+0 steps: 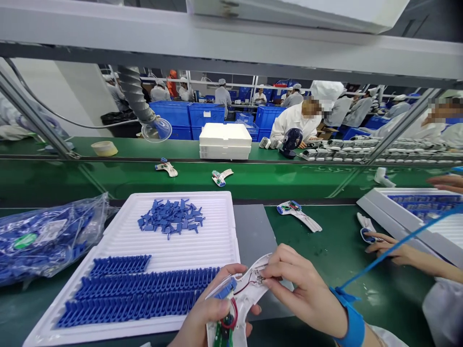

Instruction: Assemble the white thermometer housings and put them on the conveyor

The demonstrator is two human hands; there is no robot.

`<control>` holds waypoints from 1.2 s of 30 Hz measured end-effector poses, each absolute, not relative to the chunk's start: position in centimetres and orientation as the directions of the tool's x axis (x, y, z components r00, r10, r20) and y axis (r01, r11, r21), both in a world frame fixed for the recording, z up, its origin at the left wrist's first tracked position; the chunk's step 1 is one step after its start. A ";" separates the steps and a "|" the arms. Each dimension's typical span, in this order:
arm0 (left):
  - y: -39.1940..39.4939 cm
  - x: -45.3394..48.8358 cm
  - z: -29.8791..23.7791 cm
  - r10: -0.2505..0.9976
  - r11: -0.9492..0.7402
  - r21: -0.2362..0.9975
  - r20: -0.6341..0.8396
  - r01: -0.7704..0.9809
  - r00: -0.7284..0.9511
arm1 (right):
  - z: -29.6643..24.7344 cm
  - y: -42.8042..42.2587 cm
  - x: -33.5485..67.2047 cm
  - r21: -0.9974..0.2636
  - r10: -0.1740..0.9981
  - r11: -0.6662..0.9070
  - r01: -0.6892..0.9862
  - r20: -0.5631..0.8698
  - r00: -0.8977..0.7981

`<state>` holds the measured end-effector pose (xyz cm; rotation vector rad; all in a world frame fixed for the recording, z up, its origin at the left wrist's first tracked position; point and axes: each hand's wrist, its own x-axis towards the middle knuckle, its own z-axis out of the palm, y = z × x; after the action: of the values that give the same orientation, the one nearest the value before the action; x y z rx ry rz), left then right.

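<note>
My left hand [206,313] grips a white plastic half-shell [241,294] with a green circuit board, red and black wires and a blue part inside. My right hand [300,284] pinches a small piece at the shell's upper end, fingers closed; a blue strap [349,318] circles that wrist. Just left lies a white ribbed tray [217,231] with rows of blue plastic parts [144,294] and a loose heap of blue parts [171,218].
A bag of blue parts [43,238] lies at the left. Open shells [298,214] lie on the green belt. A co-worker's hand [387,243] rests at the right beside another tray [394,207]. A white foam box [224,140] and other workers are beyond.
</note>
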<state>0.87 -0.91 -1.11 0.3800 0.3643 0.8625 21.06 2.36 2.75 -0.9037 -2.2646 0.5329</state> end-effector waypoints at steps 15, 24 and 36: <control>-1.0 0.9 -1.2 0.769 0.612 0.433 -0.127 -0.662 0.627 | 2.5 2.2 20.6 -0.621 0.737 0.659 0.424 0.421 -0.529; -1.0 1.2 -1.0 0.765 0.620 0.447 -0.164 -0.645 0.622 | 2.4 2.2 21.0 -0.569 0.712 0.691 0.446 0.431 -0.554; -1.0 1.7 -0.9 0.792 0.600 0.493 -0.256 -0.630 0.554 | 1.7 1.8 21.1 -0.309 0.645 0.760 0.572 0.467 -0.605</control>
<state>1.69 -1.02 -0.88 0.3666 0.4846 0.8626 21.11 1.80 1.72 -0.9107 -2.3886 0.1706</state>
